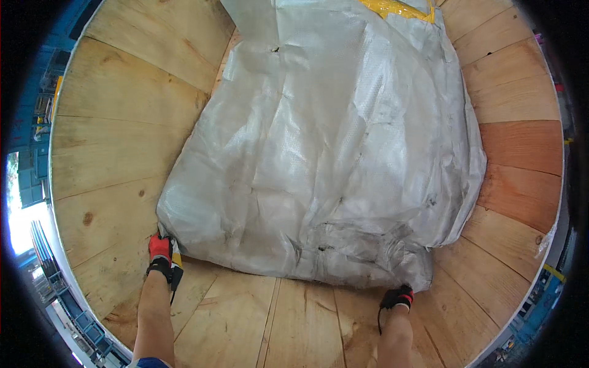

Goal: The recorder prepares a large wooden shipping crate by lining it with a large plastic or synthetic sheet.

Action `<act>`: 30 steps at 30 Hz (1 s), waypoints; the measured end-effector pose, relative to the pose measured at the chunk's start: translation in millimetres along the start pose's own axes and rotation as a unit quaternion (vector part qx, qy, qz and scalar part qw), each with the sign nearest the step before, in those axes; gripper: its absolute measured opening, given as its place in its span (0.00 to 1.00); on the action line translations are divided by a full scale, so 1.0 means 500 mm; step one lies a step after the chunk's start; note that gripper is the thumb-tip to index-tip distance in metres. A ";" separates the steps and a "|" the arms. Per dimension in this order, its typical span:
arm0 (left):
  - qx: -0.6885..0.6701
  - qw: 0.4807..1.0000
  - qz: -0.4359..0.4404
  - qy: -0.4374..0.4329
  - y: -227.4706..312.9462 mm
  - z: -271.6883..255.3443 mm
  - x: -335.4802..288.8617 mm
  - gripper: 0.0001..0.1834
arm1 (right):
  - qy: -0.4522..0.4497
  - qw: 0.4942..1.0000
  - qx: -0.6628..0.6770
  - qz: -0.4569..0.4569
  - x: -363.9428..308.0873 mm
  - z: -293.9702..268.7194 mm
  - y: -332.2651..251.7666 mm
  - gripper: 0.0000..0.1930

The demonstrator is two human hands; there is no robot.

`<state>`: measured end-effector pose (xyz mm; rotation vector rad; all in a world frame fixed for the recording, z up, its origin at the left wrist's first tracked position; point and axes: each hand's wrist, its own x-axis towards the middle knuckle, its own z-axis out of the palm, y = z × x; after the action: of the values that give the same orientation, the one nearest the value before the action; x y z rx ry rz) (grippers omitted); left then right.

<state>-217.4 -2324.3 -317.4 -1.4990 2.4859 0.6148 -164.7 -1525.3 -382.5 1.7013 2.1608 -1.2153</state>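
Note:
A large, wrinkled white woven-plastic sheet [294, 153] covers much of the wooden crate's floor, its surface scuffed and marked with small holes. My left hand [161, 248], in a red and black glove, is closed on the sheet's near left corner. At the near right corner, my right hand [399, 297], gloved in the same colours, has its fingers closed at the sheet's edge; the fingertips are partly hidden. Beside my left wrist shows a small yellow, white and black item [177, 264] whose kind I cannot make out. What lies under the sheet is hidden.
Plank walls [123, 147] of the crate rise on both sides, with two redder boards [521, 147] on the right. Bare floor planks [245, 313] show in front of the sheet. Yellow plastic [399, 8] lies at the far end. Blue racks [76, 325] stand outside.

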 end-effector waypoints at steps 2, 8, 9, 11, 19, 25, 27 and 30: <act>0.115 0.992 0.045 -0.009 -0.004 -0.009 0.006 0.19 | 0.001 1.000 -0.012 0.002 0.002 0.011 0.022 0.21; -0.009 0.995 -0.030 -0.093 -0.068 -0.100 0.001 0.23 | -0.024 0.984 -0.179 -0.007 0.086 0.028 0.186 0.21; -0.015 0.993 -0.016 -0.119 -0.051 -0.079 0.010 0.23 | -0.007 0.967 -0.255 -0.023 0.115 -0.026 0.249 0.21; -0.168 0.938 -0.052 -0.299 -0.054 0.020 0.070 0.27 | 0.061 0.701 -0.630 -0.329 0.161 -0.286 0.394 0.22; -0.056 0.987 -0.010 -0.150 -0.022 -0.060 0.008 0.21 | 0.130 0.878 -0.232 -0.399 -0.200 0.159 -0.436 0.48; -0.157 0.971 -0.134 -0.124 -0.106 -0.137 -0.111 0.15 | 0.034 0.786 -0.328 -0.523 -0.210 0.424 -0.663 0.50; -0.145 0.971 -0.143 -0.125 -0.107 -0.150 -0.119 0.16 | -0.013 0.773 -0.401 -0.491 -0.189 0.513 -0.654 0.49; -0.280 0.897 -0.226 -0.256 0.005 -0.195 -0.133 0.22 | -0.211 0.721 -0.517 -0.410 -0.128 0.619 -0.608 0.48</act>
<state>-181.7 -2311.9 -205.8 -1.7113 1.5547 1.4774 -515.9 -1787.6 -400.4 -0.0173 2.4709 -0.1742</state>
